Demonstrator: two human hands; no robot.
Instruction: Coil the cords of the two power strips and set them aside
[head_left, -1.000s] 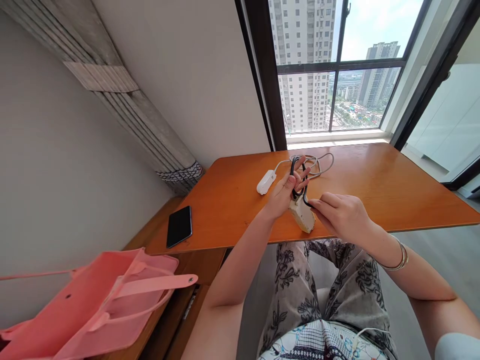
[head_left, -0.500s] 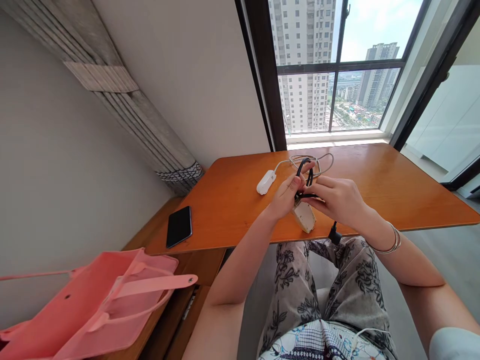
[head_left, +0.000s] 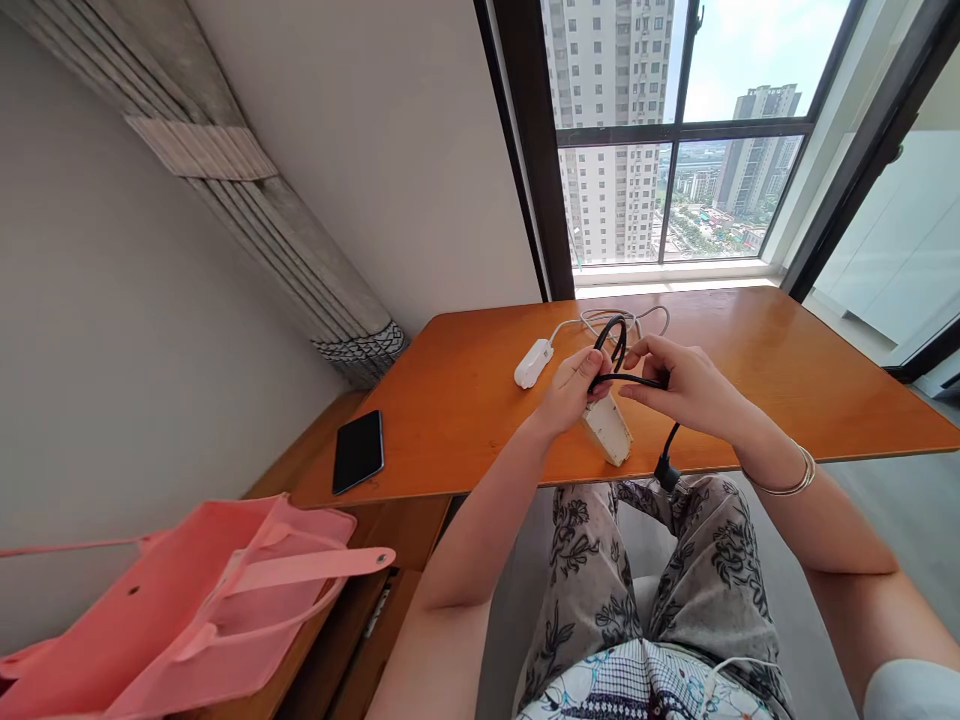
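Note:
A looped black cable (head_left: 619,334) is pinched in my left hand (head_left: 574,388), its coil standing up above the fingers. My right hand (head_left: 679,388) grips the same cable a little to the right, with a short stretch running between both hands. From below the right hand the loose end hangs down to a black plug (head_left: 666,473) at the table's front edge. Just under my left hand is an off-white block-shaped piece (head_left: 609,432); whether it is joined to the cable is hidden.
On the wooden table (head_left: 465,400) lie a white power strip or adapter (head_left: 533,364) with a coiled white cord (head_left: 654,322) behind my hands, and a black phone (head_left: 358,452) at the left. A pink bag (head_left: 217,600) stands left of the table. A window (head_left: 675,200) is beyond.
My right hand has moved slightly right, away from my left hand, drawing the stretch of black cable between them longer. My left hand has stayed nearly in place.

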